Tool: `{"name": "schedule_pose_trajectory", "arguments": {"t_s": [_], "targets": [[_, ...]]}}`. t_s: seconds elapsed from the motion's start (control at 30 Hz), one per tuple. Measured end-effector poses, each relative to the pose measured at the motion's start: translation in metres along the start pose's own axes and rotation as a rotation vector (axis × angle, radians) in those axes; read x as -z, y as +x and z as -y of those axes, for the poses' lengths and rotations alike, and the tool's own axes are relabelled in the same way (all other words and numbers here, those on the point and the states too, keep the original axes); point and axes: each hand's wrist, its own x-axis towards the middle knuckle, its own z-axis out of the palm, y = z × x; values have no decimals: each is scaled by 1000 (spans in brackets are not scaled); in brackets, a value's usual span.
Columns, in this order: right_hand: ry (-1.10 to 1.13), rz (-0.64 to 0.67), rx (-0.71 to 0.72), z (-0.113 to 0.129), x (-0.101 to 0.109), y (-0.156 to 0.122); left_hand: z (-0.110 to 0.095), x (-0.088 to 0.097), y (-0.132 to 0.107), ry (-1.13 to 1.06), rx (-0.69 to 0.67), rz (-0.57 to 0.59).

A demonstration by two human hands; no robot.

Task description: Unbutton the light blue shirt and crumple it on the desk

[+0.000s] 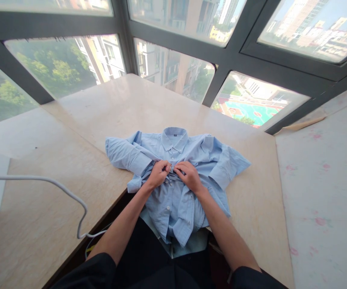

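On the pale stone ledge [71, 160] beneath the bay windows [173, 68], seen from the head camera, a light blue shirt [173, 188] lies face up with its collar [175, 138] toward the glass and its hem hanging over the near edge above the person's lap. Bare ledge spreads wide to the left and behind the shirt; on the right it runs to a floral-patterned surface [327, 192], and the dark window frame closes off the far side. A white cable [56, 186] loops across the left part, well apart from the shirt. The left hand [158, 173] and right hand [188, 176] meet at the button placket on the chest, each pinching a fold of cloth, fingertips almost touching. Both sleeves are spread outward beside the hands.
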Motion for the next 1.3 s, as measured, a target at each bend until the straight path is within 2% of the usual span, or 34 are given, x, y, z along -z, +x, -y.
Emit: {"name": "schedule_pose_trajectory", "arguments": {"t_s": [0.23, 0.4, 0.57, 0.67, 0.9, 1.17, 1.3], "targets": [[-251, -17, 152, 8, -4, -3, 1, 3, 0, -89, 75, 16], [-362, -20, 171, 14, -7, -4, 2, 3, 0, -124, 99, -9], [-322, -26, 116, 12, -9, -4, -3, -1, -2, 118, 31, -36], [-261, -38, 131, 9, -8, -5, -2, -4, -3, 215, -28, -79], [-295, 67, 206, 6, -4, -7, 1, -6, -5, 190, -38, -78], [-288, 77, 169, 4, -6, -6, 6, -5, -5, 202, -51, -59], [-243, 15, 126, 4, -5, -7, 4, -4, -6, 226, -46, -40]]}}
